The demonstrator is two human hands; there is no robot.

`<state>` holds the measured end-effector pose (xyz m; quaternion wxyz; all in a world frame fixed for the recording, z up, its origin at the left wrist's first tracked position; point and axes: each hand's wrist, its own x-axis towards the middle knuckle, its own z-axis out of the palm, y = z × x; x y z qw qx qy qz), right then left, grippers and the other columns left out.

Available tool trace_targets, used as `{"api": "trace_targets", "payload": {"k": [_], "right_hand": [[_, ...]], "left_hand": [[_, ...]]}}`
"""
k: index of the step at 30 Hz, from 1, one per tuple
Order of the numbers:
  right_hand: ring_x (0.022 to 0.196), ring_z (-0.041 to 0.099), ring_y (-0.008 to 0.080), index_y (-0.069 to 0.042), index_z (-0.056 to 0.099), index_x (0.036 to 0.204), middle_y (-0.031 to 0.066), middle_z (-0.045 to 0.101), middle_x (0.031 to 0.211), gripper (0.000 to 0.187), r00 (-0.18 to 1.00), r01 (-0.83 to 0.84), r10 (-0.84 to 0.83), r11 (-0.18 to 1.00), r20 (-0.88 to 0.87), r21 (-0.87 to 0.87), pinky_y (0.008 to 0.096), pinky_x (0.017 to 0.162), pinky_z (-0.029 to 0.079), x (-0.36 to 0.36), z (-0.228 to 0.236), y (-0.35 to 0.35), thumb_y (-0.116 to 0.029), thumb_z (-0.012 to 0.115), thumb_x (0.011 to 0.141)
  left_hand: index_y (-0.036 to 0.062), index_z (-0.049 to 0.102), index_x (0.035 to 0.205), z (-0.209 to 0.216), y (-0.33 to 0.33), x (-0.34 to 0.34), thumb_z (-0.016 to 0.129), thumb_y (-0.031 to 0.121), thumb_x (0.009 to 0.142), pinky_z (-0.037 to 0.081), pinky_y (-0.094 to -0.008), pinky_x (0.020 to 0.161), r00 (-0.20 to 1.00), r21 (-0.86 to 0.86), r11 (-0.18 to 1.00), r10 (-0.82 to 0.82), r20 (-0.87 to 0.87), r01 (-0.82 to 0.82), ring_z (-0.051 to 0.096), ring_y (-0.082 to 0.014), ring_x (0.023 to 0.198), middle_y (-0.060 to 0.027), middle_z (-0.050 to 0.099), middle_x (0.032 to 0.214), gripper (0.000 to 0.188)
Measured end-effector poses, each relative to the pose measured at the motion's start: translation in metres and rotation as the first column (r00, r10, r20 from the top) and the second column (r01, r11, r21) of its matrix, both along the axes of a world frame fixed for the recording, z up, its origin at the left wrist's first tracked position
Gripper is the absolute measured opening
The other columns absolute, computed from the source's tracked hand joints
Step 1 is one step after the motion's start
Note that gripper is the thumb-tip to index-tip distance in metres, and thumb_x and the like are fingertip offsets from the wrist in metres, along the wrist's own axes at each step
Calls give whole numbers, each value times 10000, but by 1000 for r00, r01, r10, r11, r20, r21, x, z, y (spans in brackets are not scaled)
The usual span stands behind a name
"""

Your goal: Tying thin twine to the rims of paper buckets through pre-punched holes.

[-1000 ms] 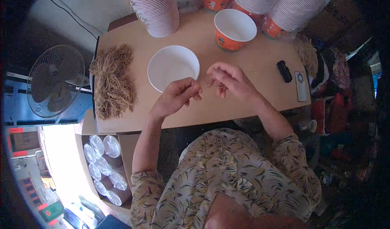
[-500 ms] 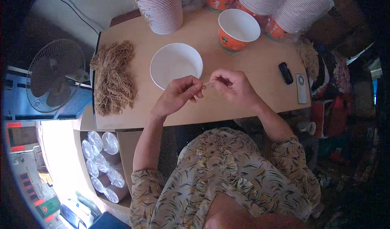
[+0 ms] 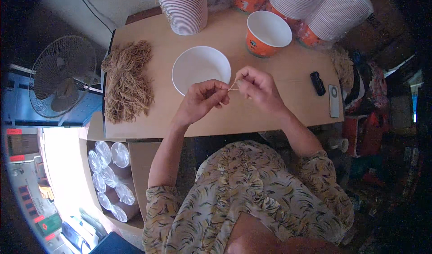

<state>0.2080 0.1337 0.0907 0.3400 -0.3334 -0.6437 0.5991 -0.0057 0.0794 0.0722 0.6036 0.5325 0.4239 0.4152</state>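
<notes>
Over the front middle of the table, my left hand (image 3: 201, 102) pinches a thin tan string (image 3: 233, 87) between thumb and fingers. My right hand (image 3: 261, 91) grips the same string a little to the right, fingers closed. Between the fingertips the string shows as short strands spread in a narrow V. Just behind my left hand sits a white round tub (image 3: 201, 67), its inside facing up. A thick bundle of tan, crinkled strings (image 3: 129, 83) lies at the table's left side, tied in near its middle.
An orange-and-white paper tub (image 3: 268, 34) stands behind my right hand. Tall stacks of tubs (image 3: 186, 8) line the back. On the right lie a black object (image 3: 317, 83) and a pale flat device (image 3: 333, 101). Left are a fan (image 3: 63, 76) and an open carton (image 3: 135, 164) of plastic-wrapped tubs.
The string between my hands has gone from one short line to a V of strands. My right hand has risen slightly, and the whole view has shifted a little.
</notes>
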Motion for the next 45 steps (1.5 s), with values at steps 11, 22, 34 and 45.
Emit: {"api": "trace_targets", "payload": {"k": [11, 22, 34, 45], "right_hand": [[513, 416, 39, -48, 620, 978, 2, 554, 703, 152, 977, -95, -20, 848, -210, -521, 201, 424, 270, -11, -19, 1, -196, 633, 945], [493, 400, 41, -58, 599, 888, 6, 549, 691, 149, 983, -85, -15, 852, -185, -517, 199, 413, 266, -16, -15, -7, -191, 650, 932], [429, 351, 48, -50, 597, 892, 30, 532, 665, 141, 988, -70, -32, 781, -151, -621, 219, 372, 235, -13, -24, -4, -179, 636, 934], [656, 442, 17, -29, 662, 1057, -48, 521, 770, 148, 1000, -10, 11, 998, -22, 60, 193, 543, 342, -9, -20, -7, -116, 644, 938]], "left_hand": [[-12, 677, 1107, -21, -13, 14, 671, 24, 938, 567, -248, 770, 956, 170, 942, 292, 10, -289, 671, -104, 882, -40, 699, 980, 173], [-9, 706, 1053, -29, -18, 26, 713, -7, 892, 567, -262, 763, 869, 392, 814, 490, -69, -428, 684, -126, 862, -69, 719, 958, 161], [18, 729, 981, -23, -21, 29, 733, -72, 820, 564, -290, 688, 767, 742, 580, 626, -141, -337, 706, -199, 837, -112, 716, 953, 184], [-23, 643, 1055, -11, -21, 12, 620, 69, 980, 582, -269, 720, 908, -27, 908, 418, 40, -417, 694, -142, 844, -65, 702, 965, 122]]}}
